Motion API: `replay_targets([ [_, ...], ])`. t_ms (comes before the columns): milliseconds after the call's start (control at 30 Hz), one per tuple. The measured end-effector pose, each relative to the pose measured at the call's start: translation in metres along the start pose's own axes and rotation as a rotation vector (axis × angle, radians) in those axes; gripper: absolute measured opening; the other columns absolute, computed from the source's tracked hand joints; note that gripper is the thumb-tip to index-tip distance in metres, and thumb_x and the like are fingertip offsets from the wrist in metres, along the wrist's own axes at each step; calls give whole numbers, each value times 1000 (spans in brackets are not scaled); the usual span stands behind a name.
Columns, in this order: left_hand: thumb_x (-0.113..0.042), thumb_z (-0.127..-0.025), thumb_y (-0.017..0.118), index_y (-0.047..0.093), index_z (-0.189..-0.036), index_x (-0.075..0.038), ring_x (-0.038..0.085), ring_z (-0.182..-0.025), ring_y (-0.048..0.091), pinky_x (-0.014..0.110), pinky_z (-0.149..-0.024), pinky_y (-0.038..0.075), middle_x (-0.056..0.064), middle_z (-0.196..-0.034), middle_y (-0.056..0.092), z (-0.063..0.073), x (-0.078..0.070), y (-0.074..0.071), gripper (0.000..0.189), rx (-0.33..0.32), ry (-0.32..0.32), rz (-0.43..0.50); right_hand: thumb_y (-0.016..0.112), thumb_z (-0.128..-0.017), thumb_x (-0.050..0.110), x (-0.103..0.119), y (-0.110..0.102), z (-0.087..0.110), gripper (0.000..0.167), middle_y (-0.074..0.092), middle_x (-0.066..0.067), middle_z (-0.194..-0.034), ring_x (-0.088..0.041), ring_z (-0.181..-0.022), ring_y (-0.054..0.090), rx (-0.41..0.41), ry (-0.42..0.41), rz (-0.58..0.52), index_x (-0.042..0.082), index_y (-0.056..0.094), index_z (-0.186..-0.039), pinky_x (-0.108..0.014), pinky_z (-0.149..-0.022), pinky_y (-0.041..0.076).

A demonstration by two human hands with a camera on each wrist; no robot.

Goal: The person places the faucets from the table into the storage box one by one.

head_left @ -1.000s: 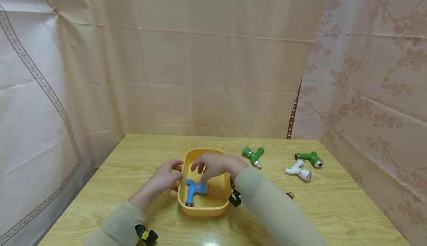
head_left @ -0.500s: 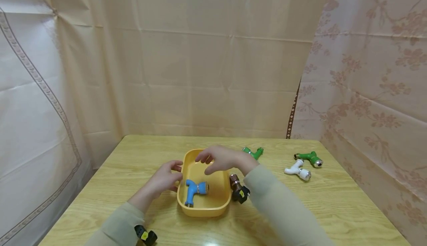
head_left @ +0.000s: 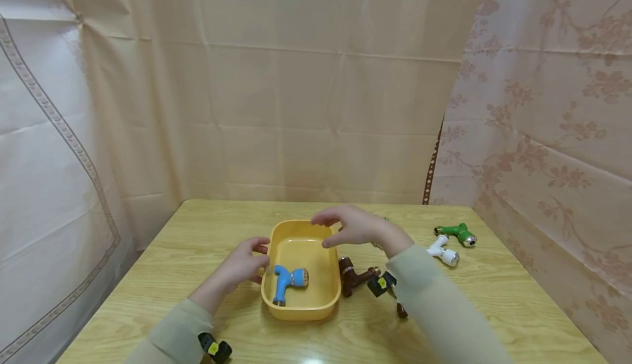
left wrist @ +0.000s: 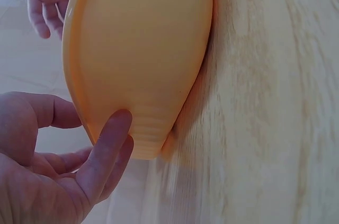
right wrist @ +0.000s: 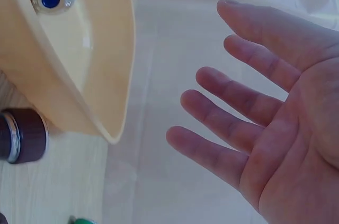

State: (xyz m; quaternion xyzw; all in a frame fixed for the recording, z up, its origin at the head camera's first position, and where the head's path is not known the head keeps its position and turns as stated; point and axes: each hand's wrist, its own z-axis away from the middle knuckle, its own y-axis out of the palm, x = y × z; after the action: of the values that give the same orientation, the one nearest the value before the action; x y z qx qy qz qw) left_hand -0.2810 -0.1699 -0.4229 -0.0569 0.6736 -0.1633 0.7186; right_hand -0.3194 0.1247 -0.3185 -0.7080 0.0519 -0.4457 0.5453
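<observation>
Yellow rounded plastic tub (head_left: 302, 313): room in far half. Left hand (head_left: 241, 265), fingers parted, touches outer wall; right hand (head_left: 356, 227) spread, off rim.

Tap (head_left: 285, 283) in tub (head_left: 302, 314); more taps (head_left: 348, 283) right.

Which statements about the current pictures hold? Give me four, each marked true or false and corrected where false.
1. A blue, branched plastic tap lies inside the yellow, rounded plastic tub. True.
2. Both hands grip taps. False: neither the left hand nor the right hand holds one.
3. Every tap is in the tub. False: a white, branched plastic tap lies on the pale wooden table.
4. In the head view, a dark brown, branched tap lies right of the tub. True.
</observation>
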Motion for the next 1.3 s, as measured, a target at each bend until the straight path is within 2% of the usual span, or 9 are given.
replay_targets([
  [200, 0, -90, 60, 47, -145, 5, 31, -97, 62, 44, -63, 63, 25, -130, 50, 0, 0, 0, 56, 1, 0, -1, 78, -91, 25, -4, -9, 16, 55, 59, -1, -141, -26, -130, 53, -41, 31, -9, 18, 59, -142, -50, -104, 49],
  [333, -1, -91, 60, 46, -145, 4, 31, -97, 62, 44, -63, 63, 25, -130, 50, 0, 0, 0, 56, -1, -6, -4, 78, -91, 25, -11, -15, 24, 56, 59, -3, -140, -31, -130, 53, -63, 25, -3, 17, 59, -143, -52, -104, 49],
  [600, 0, -91, 59, 46, -145, 4, 32, -96, 62, 44, -63, 63, 25, -129, 50, 1, -1, 0, 56, -2, -10, 13, 78, -91, 27, -21, -23, 40, 59, 59, -9, -141, -29, -128, 54, -78, 38, 22, 15, 57, -145, -50, -101, 52],
  [700, 0, -92, 60, 47, -145, 4, 31, -97, 62, 43, -63, 63, 25, -129, 50, 1, -2, 0, 55, -1, -13, 0, 78, -91, 28, -26, -25, 46, 58, 59, -8, -140, -29, -128, 55, -78, 46, 32, 14, 57, -144, -52, -101, 51],
  [900, -1, -92, 61, 47, -145, 3, 31, -96, 62, 43, -63, 63, 23, -128, 51, 1, -3, -1, 55, -3, -21, -25, 78, -91, 28, -37, -27, 60, 60, 59, -8, -141, -33, -129, 55, -73, 54, 17, 10, 57, -144, -50, -100, 52],
  [1000, -1, -92, 61, 47, -146, 3, 30, -95, 62, 43, -62, 63, 23, -128, 51, 1, -2, -1, 55, -3, -23, -21, 79, -89, 34, -43, -28, 66, 62, 61, -3, -139, -28, -125, 57, -74, 67, 27, 13, 57, -144, -49, -99, 52],
  [1133, -2, -92, 61, 47, -146, 3, 30, -95, 63, 43, -62, 62, 24, -128, 51, 0, -2, -1, 56, -4, -22, -28, 80, -88, 39, -49, -29, 75, 64, 62, 3, -135, -22, -120, 58, -79, 86, 32, 16, 58, -143, -57, -100, 49],
  [1300, -1, -92, 60, 47, -145, 3, 30, -96, 62, 43, -62, 63, 24, -128, 51, 0, -1, 0, 55, -8, -22, -30, 80, -87, 41, -54, -27, 85, 63, 62, 0, -135, -28, -125, 56, -93, 107, 15, 16, 59, -142, -65, -102, 45],
])
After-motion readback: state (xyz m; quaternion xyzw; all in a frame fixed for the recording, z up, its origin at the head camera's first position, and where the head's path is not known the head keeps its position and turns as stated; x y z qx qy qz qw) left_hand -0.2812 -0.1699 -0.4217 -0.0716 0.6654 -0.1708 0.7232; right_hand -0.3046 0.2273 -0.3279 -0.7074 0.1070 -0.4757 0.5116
